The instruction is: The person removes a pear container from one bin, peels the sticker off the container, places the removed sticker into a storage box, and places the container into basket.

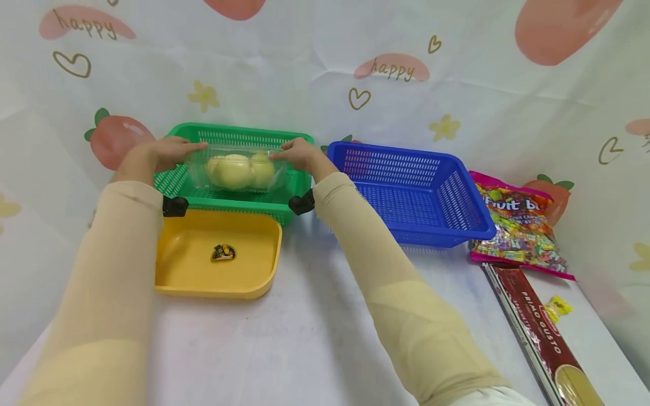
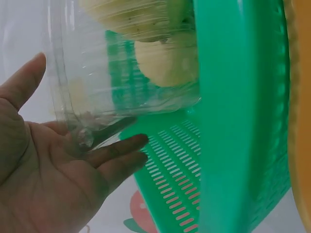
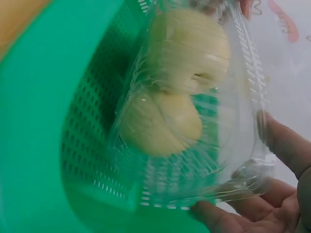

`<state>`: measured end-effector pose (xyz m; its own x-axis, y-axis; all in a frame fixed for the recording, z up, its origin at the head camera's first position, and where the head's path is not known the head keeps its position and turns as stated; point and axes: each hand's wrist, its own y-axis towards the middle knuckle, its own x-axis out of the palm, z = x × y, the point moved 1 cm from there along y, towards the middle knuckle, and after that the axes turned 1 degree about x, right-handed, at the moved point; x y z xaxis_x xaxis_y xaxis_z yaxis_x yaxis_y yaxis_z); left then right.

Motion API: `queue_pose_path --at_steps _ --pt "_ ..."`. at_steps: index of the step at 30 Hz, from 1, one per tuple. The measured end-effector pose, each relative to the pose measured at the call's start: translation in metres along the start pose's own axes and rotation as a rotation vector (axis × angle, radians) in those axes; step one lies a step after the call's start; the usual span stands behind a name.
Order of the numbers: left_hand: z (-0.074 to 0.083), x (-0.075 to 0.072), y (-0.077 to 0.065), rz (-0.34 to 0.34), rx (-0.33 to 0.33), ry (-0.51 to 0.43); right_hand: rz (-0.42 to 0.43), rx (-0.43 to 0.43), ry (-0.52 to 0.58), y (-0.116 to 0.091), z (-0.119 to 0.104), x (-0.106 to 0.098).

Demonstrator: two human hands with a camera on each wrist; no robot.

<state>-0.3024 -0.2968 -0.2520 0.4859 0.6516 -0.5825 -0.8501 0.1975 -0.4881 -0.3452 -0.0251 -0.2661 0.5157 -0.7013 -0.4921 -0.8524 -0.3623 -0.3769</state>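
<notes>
A clear plastic box [image 1: 197,173] with pale yellow round fruit [image 1: 235,171] inside spans the space between my hands. It sits within the outline of the green basket [image 1: 238,203], tilted in both wrist views. At the box's left end, my left hand [image 1: 168,152] grips a corner, with the thumb [image 2: 25,80] on one side and fingers beneath. My right hand [image 1: 301,153] grips the opposite end, its thumb [image 3: 284,143] along the outer edge and its fingers under the corner. Slotted basket wall shows below the box in the left wrist view.
In front of the green basket stands a yellow tray [image 1: 203,276] with a small dark sticker inside. To the right is a blue basket [image 1: 406,232], beside a candy bag [image 1: 523,225], a spaghetti pack [image 1: 543,332] and a small yellow-wrapped candy [image 1: 557,308]. Printed cloth hangs behind.
</notes>
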Motion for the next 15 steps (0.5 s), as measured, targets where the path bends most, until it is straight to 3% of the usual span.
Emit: queue_pose_path --at_steps 3,9,15 --pt "-0.003 0.000 -0.002 -0.006 -0.011 0.051 0.017 -0.025 -0.081 0.000 0.000 0.003" --pt "-0.006 0.003 -0.005 -0.011 -0.024 0.127 0.053 -0.033 -0.130 0.000 0.000 0.008" --pt "-0.010 0.006 -0.002 -0.010 -0.024 0.180 0.028 -0.010 -0.036 -0.001 -0.001 0.013"
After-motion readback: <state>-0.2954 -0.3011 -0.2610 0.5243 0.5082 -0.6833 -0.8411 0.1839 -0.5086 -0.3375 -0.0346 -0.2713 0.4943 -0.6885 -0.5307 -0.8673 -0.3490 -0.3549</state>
